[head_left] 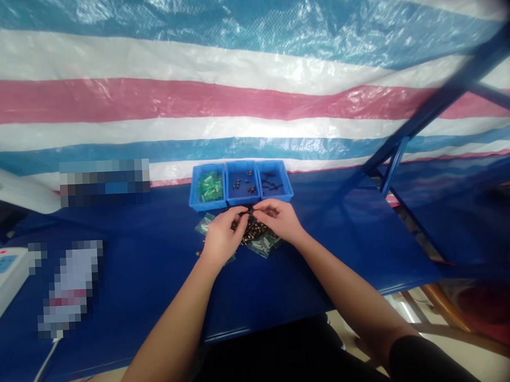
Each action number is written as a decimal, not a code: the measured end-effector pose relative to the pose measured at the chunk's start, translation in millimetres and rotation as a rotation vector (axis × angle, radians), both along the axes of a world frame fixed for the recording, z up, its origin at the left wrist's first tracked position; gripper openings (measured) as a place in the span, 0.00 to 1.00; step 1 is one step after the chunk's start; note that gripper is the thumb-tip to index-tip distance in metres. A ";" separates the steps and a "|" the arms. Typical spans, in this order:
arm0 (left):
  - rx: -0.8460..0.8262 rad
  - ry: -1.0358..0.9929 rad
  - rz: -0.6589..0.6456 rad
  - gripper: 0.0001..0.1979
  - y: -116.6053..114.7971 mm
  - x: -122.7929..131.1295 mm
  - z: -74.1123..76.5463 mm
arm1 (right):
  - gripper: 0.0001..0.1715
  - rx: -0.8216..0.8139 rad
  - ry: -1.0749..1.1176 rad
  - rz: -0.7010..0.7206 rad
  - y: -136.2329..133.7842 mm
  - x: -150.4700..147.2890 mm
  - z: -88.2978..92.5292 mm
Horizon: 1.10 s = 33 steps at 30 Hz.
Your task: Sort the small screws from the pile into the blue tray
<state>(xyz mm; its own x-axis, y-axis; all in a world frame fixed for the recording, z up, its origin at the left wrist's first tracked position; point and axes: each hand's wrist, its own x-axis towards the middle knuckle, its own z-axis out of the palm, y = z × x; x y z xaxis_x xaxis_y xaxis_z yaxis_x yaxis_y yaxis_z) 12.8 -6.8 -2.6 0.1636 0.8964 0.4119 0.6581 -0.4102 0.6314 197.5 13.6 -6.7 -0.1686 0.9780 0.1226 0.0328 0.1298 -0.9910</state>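
My left hand and my right hand meet over a pile of small brass-coloured and dark screws. Thumb and fingers of each are pinched together at the pile's far edge. Something small and dark shows between the fingertips, too tiny to name. Small clear bags lie beside the pile, another bag beyond my left wrist. Just behind stand three blue bins: the left bin has green packets, the middle bin a few screws, the right bin thin black pieces.
The dark blue table has its front edge close to my body. To the left lie a white power strip and a blurred-out object with a white cable. A blue metal frame rises at right, before a striped tarp.
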 end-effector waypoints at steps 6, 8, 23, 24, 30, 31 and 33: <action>0.029 0.021 -0.020 0.11 0.3 -0.6 1.2 | 0.15 -0.013 0.003 0.004 -0.2 -0.8 0.1; 0.034 0.027 -0.045 0.11 0.1 -0.9 2.6 | 0.15 -0.012 0.013 0.012 -0.2 -0.5 -0.1; 0.014 0.022 0.011 0.12 0.0 -0.3 0.7 | 0.15 -0.013 0.019 0.007 0.0 -0.2 0.6; 0.009 0.028 0.009 0.12 0.2 -0.3 1.0 | 0.15 -0.011 0.021 0.014 -0.2 -0.1 0.6; 0.000 0.035 -0.011 0.12 -0.5 0.1 3.6 | 0.16 -0.027 0.027 0.020 -0.9 -1.3 0.2; -0.008 0.024 -0.014 0.12 -0.8 0.1 3.6 | 0.16 -0.028 0.028 0.011 -0.7 -1.4 -0.1; -0.026 0.000 -0.022 0.13 -1.1 0.1 3.1 | 0.16 -0.028 0.033 0.000 -0.1 -1.3 -0.6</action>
<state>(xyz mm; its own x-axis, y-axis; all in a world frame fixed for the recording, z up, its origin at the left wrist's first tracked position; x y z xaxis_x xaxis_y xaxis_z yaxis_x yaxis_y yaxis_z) 12.9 -7.9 0.5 0.1837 0.9032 0.3880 0.6490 -0.4079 0.6422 196.2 13.5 -7.3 -0.1646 0.9813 0.1003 0.0005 0.1017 -0.9948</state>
